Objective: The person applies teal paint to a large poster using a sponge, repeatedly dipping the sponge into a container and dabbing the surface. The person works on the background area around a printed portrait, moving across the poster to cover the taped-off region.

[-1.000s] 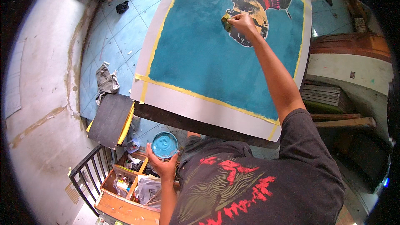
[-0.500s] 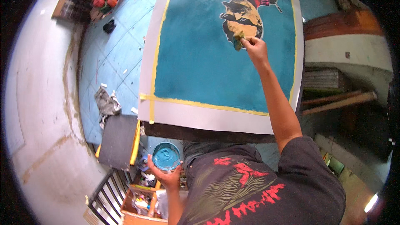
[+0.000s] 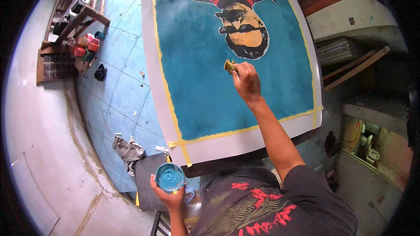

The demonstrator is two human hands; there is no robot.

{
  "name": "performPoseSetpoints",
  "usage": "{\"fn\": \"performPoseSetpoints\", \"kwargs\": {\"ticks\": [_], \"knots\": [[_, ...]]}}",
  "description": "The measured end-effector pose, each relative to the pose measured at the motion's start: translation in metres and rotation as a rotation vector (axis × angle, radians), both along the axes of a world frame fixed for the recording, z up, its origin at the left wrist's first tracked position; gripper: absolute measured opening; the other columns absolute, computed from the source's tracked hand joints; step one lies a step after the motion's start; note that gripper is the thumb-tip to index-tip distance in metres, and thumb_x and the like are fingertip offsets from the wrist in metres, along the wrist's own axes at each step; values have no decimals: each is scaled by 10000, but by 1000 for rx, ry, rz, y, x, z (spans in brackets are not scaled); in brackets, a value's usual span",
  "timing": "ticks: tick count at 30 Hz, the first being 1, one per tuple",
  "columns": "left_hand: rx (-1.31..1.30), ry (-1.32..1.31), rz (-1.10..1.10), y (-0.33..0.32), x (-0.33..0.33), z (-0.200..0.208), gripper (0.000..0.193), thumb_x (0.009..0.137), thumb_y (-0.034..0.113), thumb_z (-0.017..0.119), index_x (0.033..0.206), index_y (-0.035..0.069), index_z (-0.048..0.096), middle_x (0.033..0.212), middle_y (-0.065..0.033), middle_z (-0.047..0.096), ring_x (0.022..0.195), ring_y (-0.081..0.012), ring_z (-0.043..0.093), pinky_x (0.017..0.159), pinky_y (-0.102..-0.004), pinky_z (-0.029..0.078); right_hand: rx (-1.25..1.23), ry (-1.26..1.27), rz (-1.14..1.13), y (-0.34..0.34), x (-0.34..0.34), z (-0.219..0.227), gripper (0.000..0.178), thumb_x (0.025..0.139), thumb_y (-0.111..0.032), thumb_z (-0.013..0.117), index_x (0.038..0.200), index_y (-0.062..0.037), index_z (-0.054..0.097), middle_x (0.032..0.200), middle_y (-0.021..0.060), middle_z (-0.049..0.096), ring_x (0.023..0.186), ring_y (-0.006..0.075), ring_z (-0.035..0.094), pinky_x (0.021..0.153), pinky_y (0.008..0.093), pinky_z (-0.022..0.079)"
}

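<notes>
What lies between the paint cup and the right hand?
Between the paint cup and right hand, the head view shows white paper margin, yellow tape and blue background.

Olive sponge (image 3: pixel 228 66), blue-filled round tub (image 3: pixel 169 177)

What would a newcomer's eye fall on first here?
Probably the large blue painting, upper middle, with its inverted portrait near the top. Next, the right hand pinching a yellowish pad below the portrait, and the left hand, lower left, holding a tub of blue paint.
</notes>
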State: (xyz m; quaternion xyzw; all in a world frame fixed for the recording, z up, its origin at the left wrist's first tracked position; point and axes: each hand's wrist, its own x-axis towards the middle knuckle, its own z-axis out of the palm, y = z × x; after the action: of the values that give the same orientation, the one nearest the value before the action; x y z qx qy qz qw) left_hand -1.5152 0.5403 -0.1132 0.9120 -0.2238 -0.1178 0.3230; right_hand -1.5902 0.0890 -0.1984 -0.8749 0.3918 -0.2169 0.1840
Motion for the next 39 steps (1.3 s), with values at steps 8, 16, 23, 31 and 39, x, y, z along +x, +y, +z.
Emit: {"fn": "performPoseSetpoints", "kwargs": {"ticks": [8, 16, 23, 31, 39], "knots": [[62, 55, 26, -29, -3, 21, 1117, 582, 409, 906, 1443, -15, 335, 1439, -232, 418, 1339, -384, 421, 1119, -464, 327, 95, 37, -107, -19, 32, -17, 124, 828, -99, 686, 927, -24, 681, 886, 149, 630, 874, 349, 611, 786, 457, 496], [50, 127, 51, -52, -3, 21, 1123, 552, 289, 918, 1455, -10, 320, 1459, -218, 402, 1351, -360, 414, 1134, -445, 320, 393, -90, -176, -51, 11, -21, 157, 859, -147, 706, 920, -3, 716, 826, 100, 685, 746, 236, 647, 685, 357, 505], [3, 102, 59, -49, -2, 20, 1133, 552, 257, 923, 1464, -2, 302, 1471, -217, 384, 1355, -365, 407, 1139, -446, 315, 929, -589, -247, -90, -16, 26, 162, 918, -176, 692, 961, -24, 727, 773, -47, 648, 648, 22, 499, 591, 203, 399], [-111, 120, 95, -43, 3, 12, 1170, 577, 398, 932, 1465, -19, 294, 1475, -220, 374, 1354, -357, 409, 1135, -444, 325, 802, -208, -185, -89, 11, -17, 182, 898, -184, 697, 926, -7, 731, 740, -40, 639, 639, 29, 493, 564, 223, 385], [-56, 118, 142, -32, 1, 10, 1177, 577, 440, 927, 1460, -23, 302, 1472, -216, 377, 1353, -349, 409, 1134, -446, 328, 932, -365, -197, -104, 10, -11, 197, 910, -174, 686, 973, 10, 719, 792, -9, 677, 636, 49, 553, 588, 228, 440]]}}
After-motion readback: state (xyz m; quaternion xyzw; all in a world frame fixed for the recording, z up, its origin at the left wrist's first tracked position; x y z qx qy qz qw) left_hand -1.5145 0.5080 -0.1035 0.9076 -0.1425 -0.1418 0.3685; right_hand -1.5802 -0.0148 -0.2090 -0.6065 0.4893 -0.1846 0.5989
